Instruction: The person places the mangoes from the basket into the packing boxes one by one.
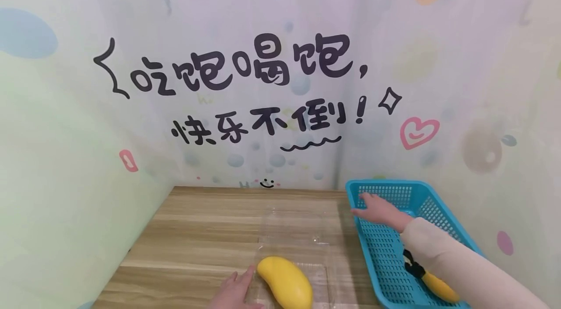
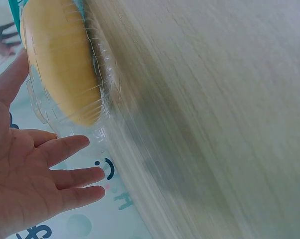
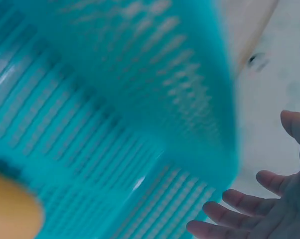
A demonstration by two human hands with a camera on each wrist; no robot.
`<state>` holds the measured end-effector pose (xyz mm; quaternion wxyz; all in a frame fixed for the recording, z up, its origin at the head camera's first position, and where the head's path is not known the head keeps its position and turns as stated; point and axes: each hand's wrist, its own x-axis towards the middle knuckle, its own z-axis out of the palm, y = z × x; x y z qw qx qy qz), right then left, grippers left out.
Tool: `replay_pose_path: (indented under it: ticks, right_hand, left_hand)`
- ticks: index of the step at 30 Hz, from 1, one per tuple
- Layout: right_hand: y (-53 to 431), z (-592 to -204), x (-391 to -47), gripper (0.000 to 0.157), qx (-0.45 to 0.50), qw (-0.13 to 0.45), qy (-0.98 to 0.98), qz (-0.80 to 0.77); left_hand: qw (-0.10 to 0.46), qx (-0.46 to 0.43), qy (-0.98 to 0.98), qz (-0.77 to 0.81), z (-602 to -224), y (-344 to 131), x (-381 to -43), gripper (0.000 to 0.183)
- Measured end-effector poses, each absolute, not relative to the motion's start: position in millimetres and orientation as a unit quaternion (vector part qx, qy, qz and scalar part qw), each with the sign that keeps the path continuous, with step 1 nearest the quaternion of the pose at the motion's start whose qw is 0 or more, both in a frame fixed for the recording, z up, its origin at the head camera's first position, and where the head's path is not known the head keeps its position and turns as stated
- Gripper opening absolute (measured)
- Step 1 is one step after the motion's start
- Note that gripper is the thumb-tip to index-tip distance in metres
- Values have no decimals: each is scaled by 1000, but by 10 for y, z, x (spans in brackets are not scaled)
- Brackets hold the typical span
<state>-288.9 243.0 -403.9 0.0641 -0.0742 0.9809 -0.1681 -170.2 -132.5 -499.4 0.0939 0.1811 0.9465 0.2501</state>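
A smooth yellow mango (image 1: 286,283) lies in a clear plastic clamshell box (image 1: 326,270) whose lid is folded back behind it. My left hand (image 1: 234,294) is at the box's left side with fingers spread. In the left wrist view the left hand (image 2: 35,174) has its palm turned toward the box, thumb close by the mango (image 2: 60,59). My right hand (image 1: 381,210) reaches over the far end of the blue basket (image 1: 385,250), holding nothing. Its fingers (image 3: 239,203) are extended near the basket rim in the right wrist view.
Inside the basket a yellow rounded thing (image 1: 440,289) lies partly hidden by my right sleeve (image 1: 464,255), next to something black (image 1: 412,264). A printed wall (image 1: 245,17) stands behind the wooden table (image 1: 197,231), with another wall (image 1: 57,153) along the left.
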Motion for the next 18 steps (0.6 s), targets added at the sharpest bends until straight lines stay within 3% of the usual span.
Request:
replay_pose_path:
  ticks: [7, 18]
  right_hand:
    - [2942, -4204, -2850, 86, -53, 115, 977, -169]
    - [3119, -4311, -2779, 103, -8, 199, 974, -110]
  left_hand:
    - [107, 182, 943, 255, -4971, -1317, -1707, 89]
    - [95, 199, 944, 247, -4963, -1318, -1697, 89]
